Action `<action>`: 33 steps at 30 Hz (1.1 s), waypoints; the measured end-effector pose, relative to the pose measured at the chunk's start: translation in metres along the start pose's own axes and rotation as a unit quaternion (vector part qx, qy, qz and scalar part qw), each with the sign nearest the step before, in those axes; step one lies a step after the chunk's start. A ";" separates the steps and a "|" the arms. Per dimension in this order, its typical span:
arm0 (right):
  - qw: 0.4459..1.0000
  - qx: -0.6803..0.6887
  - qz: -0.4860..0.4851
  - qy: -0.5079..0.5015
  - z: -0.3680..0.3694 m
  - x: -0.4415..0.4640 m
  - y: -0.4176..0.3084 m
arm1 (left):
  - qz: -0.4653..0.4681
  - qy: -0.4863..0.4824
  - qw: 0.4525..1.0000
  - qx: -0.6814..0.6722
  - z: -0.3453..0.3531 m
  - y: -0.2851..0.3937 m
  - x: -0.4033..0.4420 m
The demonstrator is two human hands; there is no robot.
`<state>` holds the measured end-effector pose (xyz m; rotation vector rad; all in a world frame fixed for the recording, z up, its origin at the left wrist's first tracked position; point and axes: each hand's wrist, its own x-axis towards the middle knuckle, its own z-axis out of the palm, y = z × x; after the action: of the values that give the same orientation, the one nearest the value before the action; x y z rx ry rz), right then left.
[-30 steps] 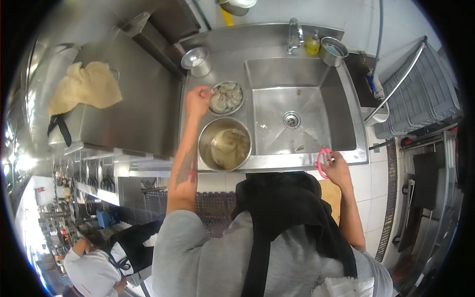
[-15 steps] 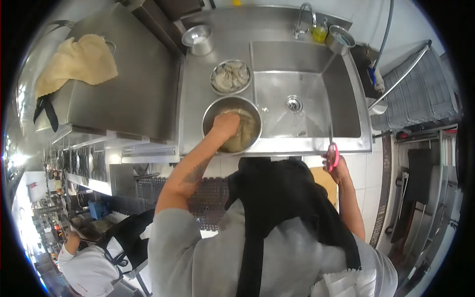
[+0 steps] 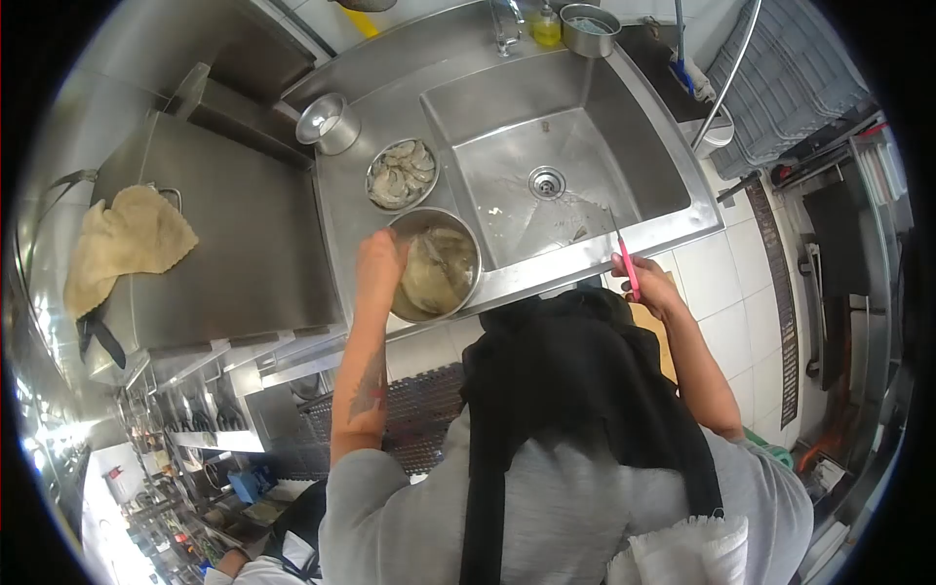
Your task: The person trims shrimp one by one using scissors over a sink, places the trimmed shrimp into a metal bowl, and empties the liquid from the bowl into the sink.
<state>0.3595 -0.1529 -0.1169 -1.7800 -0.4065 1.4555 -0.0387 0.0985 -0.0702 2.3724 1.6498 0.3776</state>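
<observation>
My left hand (image 3: 381, 259) is closed at the left rim of a round metal bowl (image 3: 475, 283); whatever its fingers hold is hidden. Inside that bowl, shrimp (image 3: 439, 263) lie in cloudy water. Just behind stands a smaller metal dish (image 3: 370, 200) with several grey, raw shrimp (image 3: 403, 175) in it. In my right hand (image 3: 647, 284), near the sink's front edge, is a pair of scissors (image 3: 628, 265) with pink handles. Their blades point away from me, over the sink rim.
The steel sink (image 3: 604, 97) has a drain (image 3: 546, 182) and small scraps on its floor. Behind are a tap (image 3: 507, 39), a yellow soap bottle (image 3: 546, 27) and a metal pot (image 3: 591, 39). A steel cup (image 3: 331, 127) stands back left. A tan cloth (image 3: 132, 239) lies on the left counter.
My left hand has come out of the middle of the bowl to its left rim. The scissors stay in my right hand, and their blades have tilted left. The view has turned.
</observation>
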 end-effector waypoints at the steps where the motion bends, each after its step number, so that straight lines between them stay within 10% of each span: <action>1: 1.000 -0.025 0.003 0.000 -0.003 0.004 0.000 | 0.001 0.000 1.000 0.003 -0.005 0.004 0.000; 9: 0.997 -0.067 -0.047 -0.003 0.004 0.013 -0.022 | 0.213 -0.167 0.958 0.093 0.051 0.006 -0.011; 17: 0.998 -0.031 -0.046 -0.019 0.005 0.004 -0.018 | 0.231 -0.218 0.919 0.234 0.062 -0.029 0.007; 28: 0.987 0.036 -0.155 0.008 -0.030 -0.016 -0.052 | 0.062 -0.074 0.962 -0.257 -0.086 0.075 0.034; 33: 0.980 0.013 -0.179 -0.084 -0.018 -0.010 -0.091 | 0.005 -0.093 0.916 -0.391 -0.003 0.146 0.069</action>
<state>0.3939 -0.1084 -0.0427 -1.4744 -0.7518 1.3470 0.1124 0.1136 -0.0139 1.7411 1.1031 0.6442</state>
